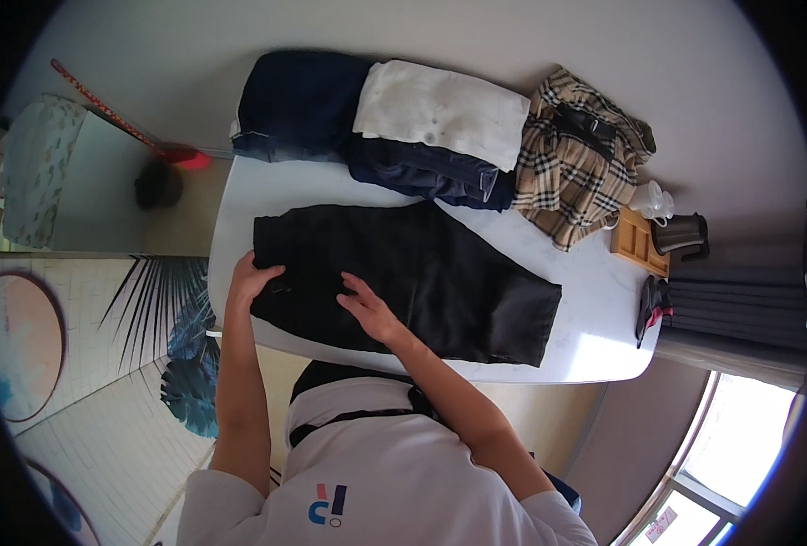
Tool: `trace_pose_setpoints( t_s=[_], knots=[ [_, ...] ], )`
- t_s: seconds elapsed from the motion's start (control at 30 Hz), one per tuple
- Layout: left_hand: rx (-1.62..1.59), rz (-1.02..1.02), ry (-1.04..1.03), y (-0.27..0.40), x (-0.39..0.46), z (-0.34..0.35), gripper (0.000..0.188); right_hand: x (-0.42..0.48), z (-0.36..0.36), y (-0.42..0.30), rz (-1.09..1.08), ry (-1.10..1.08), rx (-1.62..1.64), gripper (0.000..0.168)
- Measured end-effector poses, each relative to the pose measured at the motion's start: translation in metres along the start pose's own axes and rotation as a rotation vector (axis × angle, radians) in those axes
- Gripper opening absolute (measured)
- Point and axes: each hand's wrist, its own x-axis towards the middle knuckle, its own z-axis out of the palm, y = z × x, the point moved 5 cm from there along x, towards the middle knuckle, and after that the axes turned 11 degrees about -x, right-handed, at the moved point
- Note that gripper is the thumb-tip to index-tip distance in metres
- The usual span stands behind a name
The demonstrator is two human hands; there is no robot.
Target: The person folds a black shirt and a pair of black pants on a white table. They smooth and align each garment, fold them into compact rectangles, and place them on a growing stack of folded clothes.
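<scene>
Black trousers [403, 273] lie flat on the white table [581, 321], apparently folded lengthwise, with the narrower leg end to the right. At their left end is my left hand [252, 278], its thumb over the black cloth and its fingers along the edge. Whether those fingers pinch the cloth is hard to see. My right hand [371, 312] is over the middle of the near half, fingers apart and holding nothing. A small gap or contact between it and the cloth cannot be told apart.
Along the back lie folded dark blue clothes [301, 102], a white folded garment [444, 102] on dark jeans [431, 170], and a belted plaid garment [574, 164]. To the right are a wooden tray [639, 242], white cups [651, 199], a kettle [680, 233] and a dark object [652, 307].
</scene>
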Motion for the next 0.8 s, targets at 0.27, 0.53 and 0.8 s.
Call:
trace_pose_setpoints(
  t_s=[0.27,0.53,0.8],
  knots=[
    [0.075,0.302,-0.203,0.098,-0.078,0.068,0.079,0.013,0.016,-0.015,0.313,-0.149,0.559,0.066],
    [0.177,0.414,-0.609,0.07,-0.115,0.208,0.083,-0.052,-0.076,0.032,0.245,0.272,0.848,0.053],
    [0.054,0.425,-0.359,0.051,-0.095,0.193,0.053,-0.089,-0.1,0.035,0.121,0.66,-0.123,0.058]
  ],
)
